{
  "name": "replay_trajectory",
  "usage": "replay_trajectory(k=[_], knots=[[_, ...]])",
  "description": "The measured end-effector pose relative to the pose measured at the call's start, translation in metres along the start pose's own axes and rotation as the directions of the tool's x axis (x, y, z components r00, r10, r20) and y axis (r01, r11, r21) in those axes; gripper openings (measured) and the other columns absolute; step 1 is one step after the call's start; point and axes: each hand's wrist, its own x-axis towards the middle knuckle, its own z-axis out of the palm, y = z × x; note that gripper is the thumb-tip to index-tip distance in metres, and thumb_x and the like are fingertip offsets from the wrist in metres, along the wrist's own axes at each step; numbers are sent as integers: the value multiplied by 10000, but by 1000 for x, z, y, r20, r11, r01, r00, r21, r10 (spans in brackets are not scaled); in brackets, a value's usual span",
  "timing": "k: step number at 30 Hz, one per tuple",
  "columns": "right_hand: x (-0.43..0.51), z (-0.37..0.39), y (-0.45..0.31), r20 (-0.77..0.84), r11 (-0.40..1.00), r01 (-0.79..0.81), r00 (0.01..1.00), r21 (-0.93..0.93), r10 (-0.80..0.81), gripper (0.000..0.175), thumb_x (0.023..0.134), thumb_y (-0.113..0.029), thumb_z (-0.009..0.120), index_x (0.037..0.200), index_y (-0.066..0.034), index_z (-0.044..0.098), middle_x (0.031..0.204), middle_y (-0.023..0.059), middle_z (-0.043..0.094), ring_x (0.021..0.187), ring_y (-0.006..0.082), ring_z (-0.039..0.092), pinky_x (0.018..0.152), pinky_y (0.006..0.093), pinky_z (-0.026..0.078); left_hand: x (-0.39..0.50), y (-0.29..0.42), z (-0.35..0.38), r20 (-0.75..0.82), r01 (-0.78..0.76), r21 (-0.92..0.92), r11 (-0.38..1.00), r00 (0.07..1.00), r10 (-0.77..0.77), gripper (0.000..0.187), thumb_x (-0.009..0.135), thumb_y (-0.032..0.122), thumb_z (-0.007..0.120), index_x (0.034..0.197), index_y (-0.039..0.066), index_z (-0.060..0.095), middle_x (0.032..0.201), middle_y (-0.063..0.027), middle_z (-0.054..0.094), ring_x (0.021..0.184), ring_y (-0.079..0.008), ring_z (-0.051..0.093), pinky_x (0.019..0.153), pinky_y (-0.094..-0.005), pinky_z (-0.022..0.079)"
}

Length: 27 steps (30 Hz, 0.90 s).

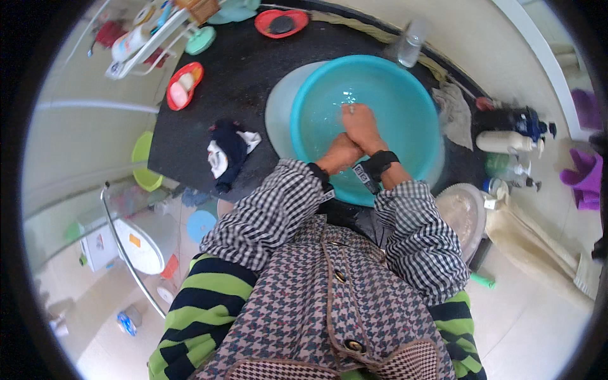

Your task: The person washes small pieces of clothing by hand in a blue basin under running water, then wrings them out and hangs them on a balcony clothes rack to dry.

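Note:
A turquoise plastic basin (426,118) with water in it stands on the black countertop (228,80), over a paler round rim. Both my hands are inside it, close together at the wrists. My left hand (341,153) is partly behind my right wrist, its fingers hidden. My right hand (362,126) lies a little farther forward, fingers curled, with a small pale spot near the knuckles. Whether either hand holds anything does not show. Left of the basin lies a crumpled dark and white cloth item (229,154).
Red soap dishes (199,78) sit on the counter's left and far sides. A clear glass (409,52) stands behind the basin. To the right are a grey rag (453,111), pump bottles (506,141), a round lid-like thing (463,213) and a hanging cream towel (527,242).

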Motion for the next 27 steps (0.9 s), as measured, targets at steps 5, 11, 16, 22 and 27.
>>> replay_trajectory(k=[5, 11, 16, 22, 27], knots=[[27, 118, -128, 100, 990, 108, 990, -92, -98, 226, 829, -180, 467, 845, -28, 634, 837, 212, 618, 802, 369, 590, 705, 475, 477, -74, -56, -150, -142, -21, 257, 966, 988, 59, 275, 768, 253, 655, 861, -5, 644, 836, -193, 655, 748, -318, 627, 633, -415, 481], [37, 154, -190, 80, 996, -81, 994, 43, 77, 323, 882, -212, 417, 771, 15, 618, 840, 245, 613, 811, 428, 576, 738, 501, 463, -104, -68, -208, -155, 79, 289, 954, 987, -34, 328, 730, 297, 690, 919, 30, 664, 935, -195, 660, 898, -369, 625, 736, -430, 498], [36, 129, -157, 73, 995, -54, 996, 82, 48, 368, 899, -233, 399, 749, 22, 619, 843, 256, 613, 807, 439, 576, 745, 510, 457, -81, -61, -177, -194, 65, 325, 943, 981, 0, 362, 725, 325, 705, 934, 34, 663, 966, -196, 656, 920, -364, 621, 762, -429, 497], [49, 132, -176, 75, 979, -195, 979, 64, 190, 377, 899, -246, 414, 754, 32, 623, 849, 274, 610, 805, 449, 577, 749, 516, 455, -84, -58, -196, -56, 3, 410, 912, 998, 22, 324, 856, 298, 577, 1008, 14, 602, 997, -186, 639, 913, -323, 602, 769, -411, 462], [24, 130, -214, 113, 954, -258, 964, 150, 243, 378, 913, -244, 390, 766, 36, 597, 841, 275, 592, 800, 443, 553, 719, 516, 416, -128, -61, -201, -95, 12, 442, 897, 995, 34, 327, 864, 298, 564, 1053, 33, 597, 1039, -182, 637, 962, -342, 598, 799, -420, 465]])
